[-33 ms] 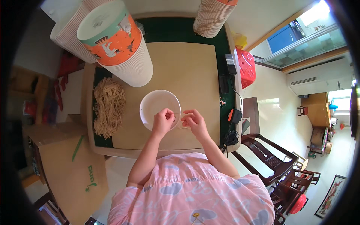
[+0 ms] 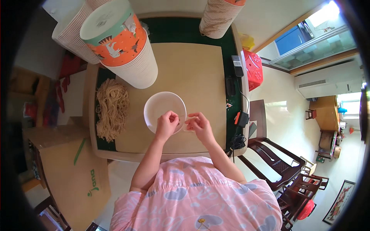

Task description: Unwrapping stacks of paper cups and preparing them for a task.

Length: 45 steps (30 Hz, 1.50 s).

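A white bowl (image 2: 158,103) stands on the tan board in front of me. Over its near right rim is my left hand (image 2: 167,125), the fingertips pinched together; whatever they hold is too small to make out. Just right of the bowl, my right hand (image 2: 199,125) has its thumb and fingers bent toward each other, close to a pale strand (image 2: 189,130) lying by its fingertips. I cannot make out whether that strand is in the fingers. Farther left lies a loose skein of beige string (image 2: 111,109), touched by neither hand.
Tall stacks of paper tubs (image 2: 127,57) rise at the far left, with another stack (image 2: 219,19) at the far right. A phone-like black device (image 2: 237,66), cables and a black-and-orange adapter (image 2: 241,119) line the right edge. A cardboard box (image 2: 73,169) stands left; a dark wooden chair (image 2: 275,161) right.
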Tool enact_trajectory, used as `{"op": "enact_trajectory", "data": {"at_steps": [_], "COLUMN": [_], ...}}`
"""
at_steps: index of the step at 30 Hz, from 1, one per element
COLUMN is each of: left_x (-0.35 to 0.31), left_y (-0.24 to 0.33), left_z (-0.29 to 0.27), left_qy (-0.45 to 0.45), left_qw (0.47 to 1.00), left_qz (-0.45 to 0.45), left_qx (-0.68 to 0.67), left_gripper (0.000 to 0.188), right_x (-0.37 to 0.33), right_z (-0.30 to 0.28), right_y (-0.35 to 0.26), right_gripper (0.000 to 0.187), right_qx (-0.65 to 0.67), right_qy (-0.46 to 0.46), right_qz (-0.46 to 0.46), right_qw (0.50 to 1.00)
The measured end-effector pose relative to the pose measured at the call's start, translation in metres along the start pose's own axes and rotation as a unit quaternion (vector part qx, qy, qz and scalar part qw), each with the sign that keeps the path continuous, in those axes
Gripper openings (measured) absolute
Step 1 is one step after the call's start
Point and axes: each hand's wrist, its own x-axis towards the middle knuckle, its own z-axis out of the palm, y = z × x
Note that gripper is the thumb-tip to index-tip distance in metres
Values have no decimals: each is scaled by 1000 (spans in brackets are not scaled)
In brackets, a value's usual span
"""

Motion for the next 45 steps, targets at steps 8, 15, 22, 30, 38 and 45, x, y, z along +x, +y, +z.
{"op": "enact_trajectory", "data": {"at_steps": [8, 15, 22, 30, 38, 45], "left_x": [-1, -2, 14, 18, 17, 17], "left_y": [-10, -12, -18, -2, -1, -14], "left_z": [-6, 2, 4, 1, 6, 5], "left_qy": [-34, -39, -54, -140, -227, -244], "left_qw": [998, 996, 955, 860, 857, 803], "left_qz": [-42, -26, -181, -305, -323, -382], "left_qx": [-40, -77, -228, -384, -332, -386], "left_gripper": [6, 42, 41, 19, 23, 16], "right_x": [2, 5, 2, 1, -3, -9], "right_z": [41, 45, 38, 23, 29, 28], "right_y": [-16, -15, -16, -17, -13, -2], "right_gripper": [39, 42, 28, 6, 6, 11], "right_qx": [-381, -454, -392, -332, -319, -444], "right_qy": [30, 58, 68, 85, 58, 62], "right_qz": [-187, -192, -183, -163, -212, -343], "right_qw": [905, 868, 899, 925, 922, 825]}}
